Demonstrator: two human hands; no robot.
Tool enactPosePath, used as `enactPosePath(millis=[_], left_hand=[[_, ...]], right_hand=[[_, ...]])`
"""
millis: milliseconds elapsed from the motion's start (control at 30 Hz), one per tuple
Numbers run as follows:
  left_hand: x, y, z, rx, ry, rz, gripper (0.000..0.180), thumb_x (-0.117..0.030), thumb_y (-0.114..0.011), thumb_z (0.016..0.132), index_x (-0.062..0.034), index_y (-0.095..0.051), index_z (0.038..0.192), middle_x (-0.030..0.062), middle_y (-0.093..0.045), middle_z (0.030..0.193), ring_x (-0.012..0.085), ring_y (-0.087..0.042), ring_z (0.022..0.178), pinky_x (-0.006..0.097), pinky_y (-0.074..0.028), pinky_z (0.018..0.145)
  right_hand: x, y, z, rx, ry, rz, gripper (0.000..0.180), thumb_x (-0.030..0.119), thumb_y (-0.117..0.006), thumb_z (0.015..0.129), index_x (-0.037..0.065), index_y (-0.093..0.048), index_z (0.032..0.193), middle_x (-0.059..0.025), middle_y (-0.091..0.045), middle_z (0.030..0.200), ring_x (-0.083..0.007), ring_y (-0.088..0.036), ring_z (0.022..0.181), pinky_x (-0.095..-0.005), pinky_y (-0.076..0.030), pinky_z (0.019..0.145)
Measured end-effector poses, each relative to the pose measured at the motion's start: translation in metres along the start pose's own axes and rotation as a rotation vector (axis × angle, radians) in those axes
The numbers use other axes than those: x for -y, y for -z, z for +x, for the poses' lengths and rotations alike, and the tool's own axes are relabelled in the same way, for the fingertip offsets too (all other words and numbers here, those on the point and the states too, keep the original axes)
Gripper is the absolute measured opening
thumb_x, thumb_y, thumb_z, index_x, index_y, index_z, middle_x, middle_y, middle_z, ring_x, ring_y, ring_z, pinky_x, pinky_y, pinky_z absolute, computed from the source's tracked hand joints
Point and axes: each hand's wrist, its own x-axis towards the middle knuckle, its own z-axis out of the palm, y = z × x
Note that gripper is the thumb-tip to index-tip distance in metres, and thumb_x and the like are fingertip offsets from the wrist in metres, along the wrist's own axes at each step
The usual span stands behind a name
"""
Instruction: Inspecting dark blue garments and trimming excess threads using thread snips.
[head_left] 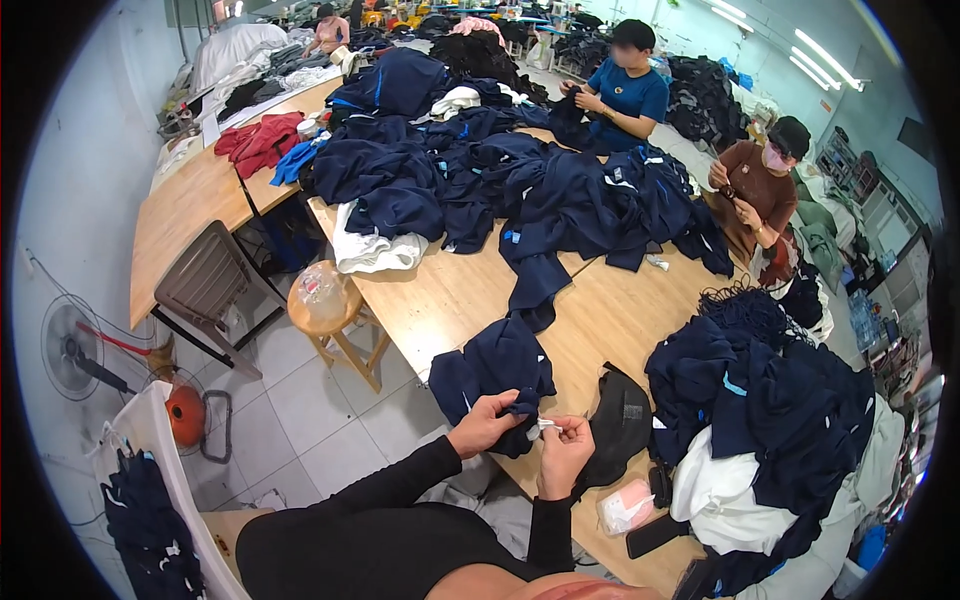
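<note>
A navy garment lies bunched at the table's near edge, partly hanging over it. My left hand is closed on a fold of its cloth. Close beside it, my right hand pinches a small white piece against the garment. It looks like a fabric label, but is too small to be certain. Just right of my right hand lies a black cap-like item, partly hidden by the hand.
A large navy garment heap covers the far table; another pile with white cloth stands at right. A tissue pack and black phone lie near me. Left are a stool, chair and fan. Two co-workers stand across the table.
</note>
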Motion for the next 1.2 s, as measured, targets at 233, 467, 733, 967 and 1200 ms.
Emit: enactPosePath(millis=[233,467,733,967,1200], left_hand=[[-0.005,0.005,-0.005,-0.073,0.078,-0.077,0.014,-0.008,-0.067,0.112,-0.0003,-0.073,0.123,-0.0055,-0.070,0.108,0.0037,-0.058,0.100,0.024,-0.052,0.091],[-0.012,0.005,-0.004,-0.127,0.077,0.075,0.011,-0.008,-0.067,0.111,0.0005,-0.073,0.115,-0.0043,-0.071,0.099,0.0044,-0.060,0.094,0.026,-0.054,0.084],[-0.023,-0.003,-0.016,-0.152,0.087,-0.026,0.010,-0.008,-0.066,0.112,0.0005,-0.072,0.113,-0.0059,-0.071,0.102,0.0028,-0.060,0.095,0.025,-0.054,0.085],[-0.009,-0.007,-0.015,-0.132,0.123,-0.239,0.019,-0.011,-0.068,0.113,0.0002,-0.075,0.127,-0.0033,-0.076,0.114,0.0054,-0.066,0.102,0.025,-0.056,0.093],[0.007,-0.014,-0.028,0.120,0.022,-0.113,0.026,-0.002,-0.066,0.111,0.0017,-0.073,0.135,-0.0008,-0.075,0.123,0.0072,-0.065,0.112,0.026,-0.053,0.102]], right_hand=[[0.000,0.006,-0.008,0.118,-0.176,0.276,0.018,-0.012,-0.066,0.094,-0.001,-0.063,0.108,-0.0117,-0.075,0.103,-0.0172,-0.074,0.086,-0.0282,-0.060,0.079],[0.006,0.014,-0.006,0.404,-0.232,0.289,0.025,-0.015,-0.070,0.090,0.001,-0.064,0.109,-0.0061,-0.067,0.103,-0.0157,-0.070,0.088,-0.0281,-0.058,0.081],[0.015,0.028,-0.004,0.549,-0.169,0.097,0.024,-0.011,-0.078,0.094,-0.002,-0.066,0.113,-0.0059,-0.070,0.108,-0.0149,-0.072,0.099,-0.0296,-0.059,0.089],[0.034,0.030,-0.007,0.357,-0.118,0.026,0.020,-0.013,-0.076,0.094,-0.001,-0.066,0.108,-0.0078,-0.073,0.100,-0.0144,-0.072,0.089,-0.0272,-0.059,0.083],[0.021,0.032,-0.011,-0.035,0.104,-0.034,0.019,-0.014,-0.069,0.092,-0.001,-0.068,0.104,-0.0018,-0.068,0.090,-0.0071,-0.067,0.079,-0.0222,-0.050,0.068]])
